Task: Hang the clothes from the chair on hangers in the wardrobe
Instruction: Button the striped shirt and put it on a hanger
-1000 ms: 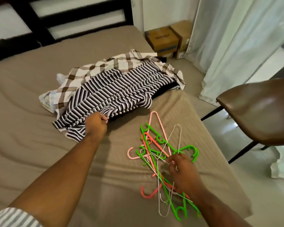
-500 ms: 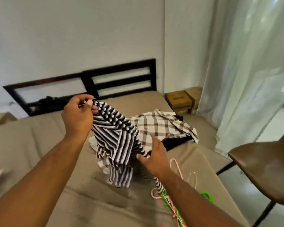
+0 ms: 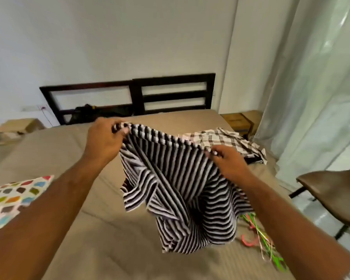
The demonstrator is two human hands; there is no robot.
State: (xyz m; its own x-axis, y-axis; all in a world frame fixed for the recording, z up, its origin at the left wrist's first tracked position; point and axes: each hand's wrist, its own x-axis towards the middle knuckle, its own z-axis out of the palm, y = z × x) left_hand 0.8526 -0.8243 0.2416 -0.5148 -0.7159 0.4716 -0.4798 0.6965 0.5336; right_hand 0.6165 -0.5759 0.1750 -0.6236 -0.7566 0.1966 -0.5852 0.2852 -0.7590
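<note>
Head view, left hand (image 3: pixel 103 139), right hand (image 3: pixel 229 161) (both raised), each pinching edge of striped shirt (image 3: pixel 176 178)

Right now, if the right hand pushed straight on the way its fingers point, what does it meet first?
The striped shirt: the right hand pinches its top edge, pointing up and left. Beyond the cloth, probably the checked shirt on the bed, though depth is unclear.

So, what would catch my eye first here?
The black-and-white striped top, held up over the bed by its upper edge, with the left hand and right hand each pinching a corner. Behind it a brown checked shirt lies crumpled on the bed, and a tangle of green and pink hangers lies by the right forearm.
</note>
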